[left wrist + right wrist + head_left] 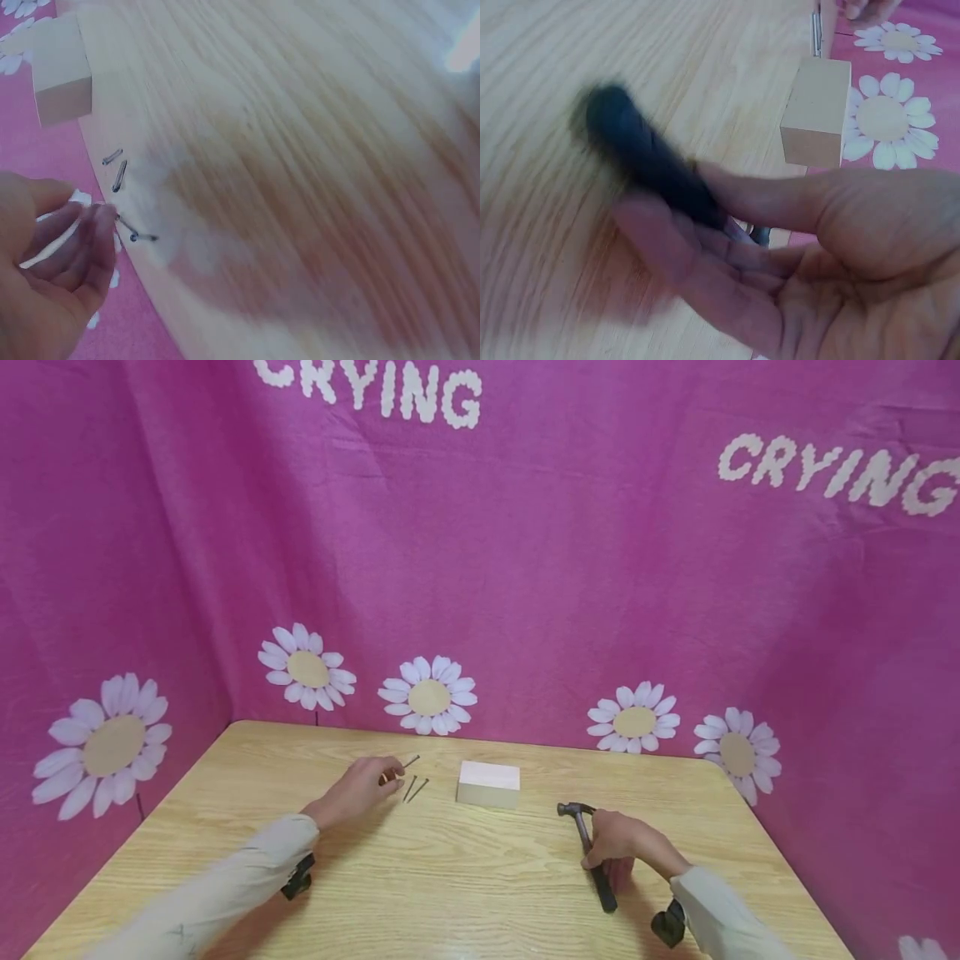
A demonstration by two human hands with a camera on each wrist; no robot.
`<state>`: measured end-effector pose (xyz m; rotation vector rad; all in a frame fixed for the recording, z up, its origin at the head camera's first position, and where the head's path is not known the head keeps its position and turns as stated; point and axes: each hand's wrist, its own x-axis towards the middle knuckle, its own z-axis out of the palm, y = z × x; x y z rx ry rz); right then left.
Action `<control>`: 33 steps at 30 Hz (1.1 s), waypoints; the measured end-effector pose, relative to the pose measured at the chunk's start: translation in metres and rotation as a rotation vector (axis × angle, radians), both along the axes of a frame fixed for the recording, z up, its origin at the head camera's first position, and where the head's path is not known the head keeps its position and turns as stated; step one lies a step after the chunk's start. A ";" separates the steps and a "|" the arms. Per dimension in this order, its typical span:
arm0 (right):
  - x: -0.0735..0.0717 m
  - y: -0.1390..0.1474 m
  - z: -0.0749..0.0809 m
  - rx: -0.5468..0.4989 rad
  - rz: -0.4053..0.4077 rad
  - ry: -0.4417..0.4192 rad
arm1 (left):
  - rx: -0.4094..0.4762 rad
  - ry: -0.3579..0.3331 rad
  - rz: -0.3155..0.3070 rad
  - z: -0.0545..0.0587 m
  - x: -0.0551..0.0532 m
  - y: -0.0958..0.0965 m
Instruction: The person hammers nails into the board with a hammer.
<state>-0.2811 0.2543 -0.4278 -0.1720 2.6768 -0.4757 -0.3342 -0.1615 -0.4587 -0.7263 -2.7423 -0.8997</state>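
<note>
I count three nails (410, 788), one block (488, 787), one hammer (584, 836).

Fabric-screened table corner, wider room type undeterminable: magenta cloth (525, 585) printed with daisies (429, 697) and lettering (431, 393) hangs beyond the fingers (705, 281); wood-grained tabletop (450, 877) beneath them.

On the desk (465, 877), nails (417, 791) lie at nine o'clock from the block (488, 785), just beside the left hand (366, 785). The hammer (583, 833) is at four o'clock, in the right hand (621, 842); a curtain (525, 568) hangs at twelve.
</note>
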 end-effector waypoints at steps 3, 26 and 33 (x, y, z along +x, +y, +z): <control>-0.006 0.002 -0.004 -0.024 -0.031 0.066 | 0.026 -0.048 0.011 -0.005 -0.004 0.005; -0.040 0.057 -0.031 -1.069 -0.182 -0.572 | -0.078 -0.225 0.265 0.002 -0.025 0.042; -0.038 0.063 -0.037 -1.053 -0.162 -0.555 | -0.061 -0.379 0.261 0.011 -0.029 0.036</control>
